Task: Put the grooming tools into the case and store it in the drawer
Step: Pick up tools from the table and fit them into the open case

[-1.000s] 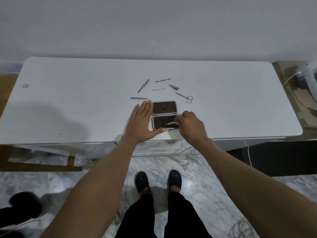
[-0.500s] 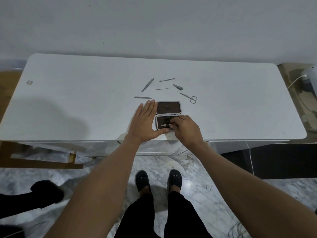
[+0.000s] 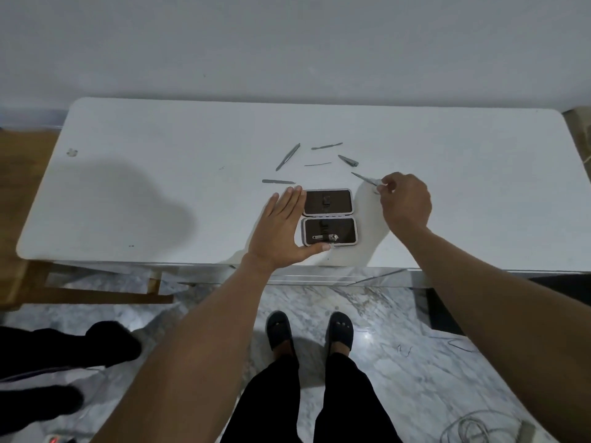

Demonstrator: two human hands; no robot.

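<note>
Case point(image 3: 328, 216): open near tabletop point(image 3: 160, 187) front edge, one clipper point(image 3: 326, 237) stowed. Left hand point(image 3: 281, 228) flat, fingers spread, bracing it. Right hand point(image 3: 404, 199) pinching scissors point(image 3: 364, 178). Five tools point(image 3: 287, 156) loose behind; drawer step pending.

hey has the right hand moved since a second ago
Yes. The right hand has left the open case and gone up and to the right of it, where it now grips the scissors on the table.
</note>
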